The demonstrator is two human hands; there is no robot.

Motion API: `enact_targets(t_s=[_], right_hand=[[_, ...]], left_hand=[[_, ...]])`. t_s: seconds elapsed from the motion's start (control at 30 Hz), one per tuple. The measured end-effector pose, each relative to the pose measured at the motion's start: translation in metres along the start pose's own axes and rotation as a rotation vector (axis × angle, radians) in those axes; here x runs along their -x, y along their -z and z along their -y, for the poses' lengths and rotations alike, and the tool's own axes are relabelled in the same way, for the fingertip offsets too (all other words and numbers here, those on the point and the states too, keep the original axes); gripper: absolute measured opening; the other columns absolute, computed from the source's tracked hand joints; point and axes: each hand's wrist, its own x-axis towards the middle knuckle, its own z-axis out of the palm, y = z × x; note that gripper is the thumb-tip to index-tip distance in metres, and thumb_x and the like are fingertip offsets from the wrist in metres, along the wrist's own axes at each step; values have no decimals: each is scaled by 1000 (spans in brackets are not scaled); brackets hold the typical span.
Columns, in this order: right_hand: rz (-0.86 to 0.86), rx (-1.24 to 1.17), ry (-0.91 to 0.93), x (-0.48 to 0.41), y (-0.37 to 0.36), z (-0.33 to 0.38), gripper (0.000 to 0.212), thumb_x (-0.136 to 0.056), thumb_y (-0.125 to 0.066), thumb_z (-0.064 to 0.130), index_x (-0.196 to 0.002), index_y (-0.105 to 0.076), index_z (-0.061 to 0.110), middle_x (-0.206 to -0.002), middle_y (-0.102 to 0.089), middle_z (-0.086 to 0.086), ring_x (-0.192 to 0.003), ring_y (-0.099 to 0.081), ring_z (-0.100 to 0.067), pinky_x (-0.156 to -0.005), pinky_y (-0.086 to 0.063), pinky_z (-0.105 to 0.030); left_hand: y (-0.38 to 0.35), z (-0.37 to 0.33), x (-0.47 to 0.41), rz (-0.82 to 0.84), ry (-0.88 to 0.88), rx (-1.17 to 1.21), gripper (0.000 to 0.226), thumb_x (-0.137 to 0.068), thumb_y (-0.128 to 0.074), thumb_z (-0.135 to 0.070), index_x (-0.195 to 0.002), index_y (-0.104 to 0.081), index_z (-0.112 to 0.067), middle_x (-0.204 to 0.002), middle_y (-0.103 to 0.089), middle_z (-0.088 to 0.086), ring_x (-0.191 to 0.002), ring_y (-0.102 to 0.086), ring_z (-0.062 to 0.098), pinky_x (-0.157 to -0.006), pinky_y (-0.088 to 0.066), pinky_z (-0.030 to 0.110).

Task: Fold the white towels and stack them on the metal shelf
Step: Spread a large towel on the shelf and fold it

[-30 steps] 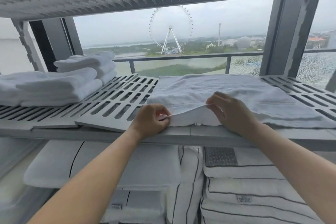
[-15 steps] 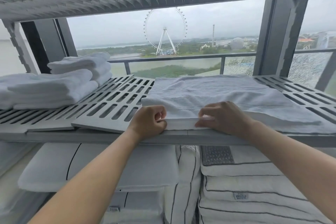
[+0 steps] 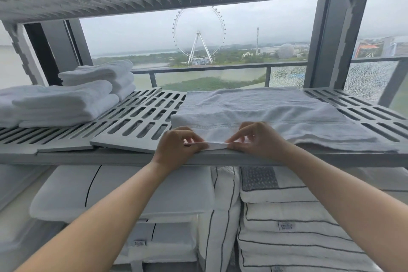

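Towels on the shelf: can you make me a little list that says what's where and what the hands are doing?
towel being folded: white towel, spread flat on the metal shelf
left hand: pinching the towel's near edge
right hand: pinching the same edge, close beside
finished towels: folded stack at the shelf's left end
below the shelf: striped white bedding

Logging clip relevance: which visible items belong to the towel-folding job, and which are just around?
Job: spread white towel; left hand and right hand pinching its near edge; folded towel stacks; metal shelf.
Bystanders: striped bedding below; Ferris wheel outside.
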Motion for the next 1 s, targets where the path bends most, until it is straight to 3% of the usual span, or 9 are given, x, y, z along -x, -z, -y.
enact_targets(t_s=[0.2, 0.4, 0.57, 0.63, 0.7, 0.83, 0.93, 1.0], right_hand=[[-8, -82, -26, 1, 0, 1, 5, -71, -74, 41, -74, -73, 37, -72, -60, 11, -55, -40, 0, -54, -30, -17], [10, -65, -13, 1, 2, 1, 14, -64, -75, 49, -75, -73, 40, -70, -60, 13, -57, -45, 4, -54, -29, -17], [-46, -32, -28, 1, 0, 2, 16, -64, -74, 53, -74, -73, 40, -69, -61, 11, -55, -46, 1, -52, -30, -17], [-82, -6, -29, 2, -2, 2, 13, -67, -74, 51, -75, -73, 40, -71, -61, 10, -55, -46, -1, -52, -32, -18], [-99, 14, -26, 3, -1, 2, 8, -69, -74, 42, -77, -72, 39, -77, -61, 13, -62, -50, 0, -57, -37, -19], [-95, 118, -58, 2, -3, 3, 21, -69, -67, 26, -89, -72, 30, -93, -67, 10, -85, -59, -10, -75, -47, -29], [-188, 168, -47, 2, -4, 1, 19, -76, -61, 16, -89, -72, 24, -76, -70, 7, -66, -60, -12, -59, -43, -24], [-302, 67, -56, 3, -2, 1, 16, -80, -59, 12, -87, -70, 21, -65, -64, 10, -53, -55, -9, -50, -37, -12]], left_hand=[[2, -2, 5, -24, 3, 115, 14, -60, -85, -27, -59, -72, -32, -68, -66, -13, -60, -57, 6, -57, -44, 15], [7, 0, 4, 58, -44, 51, 12, -64, -82, -29, -75, -76, -27, -74, -65, -17, -70, -61, 2, -64, -46, 12], [1, -23, -12, 204, -260, -240, 23, -78, -72, -32, -98, -74, -20, -99, -72, -2, -90, -66, 8, -82, -52, 27], [-8, -35, -23, 320, -397, -529, 28, -88, -57, -31, -115, -66, -24, -109, -70, 0, -98, -66, 14, -82, -53, 32], [-12, -43, -32, 404, -451, -757, 36, -90, -47, -26, -125, -56, -31, -110, -69, -1, -99, -65, 16, -78, -53, 29], [-8, -45, -31, 382, -238, -617, 41, -79, -53, -15, -116, -60, -29, -114, -66, -2, -103, -61, 19, -84, -50, 34], [-4, -44, -27, 393, -88, -496, 25, -77, -54, -15, -98, -64, -23, -98, -68, 1, -94, -60, 22, -77, -50, 36], [-1, -45, -30, 436, -45, -529, 12, -78, -52, -12, -84, -57, -21, -90, -65, 2, -90, -60, 24, -75, -50, 37]])
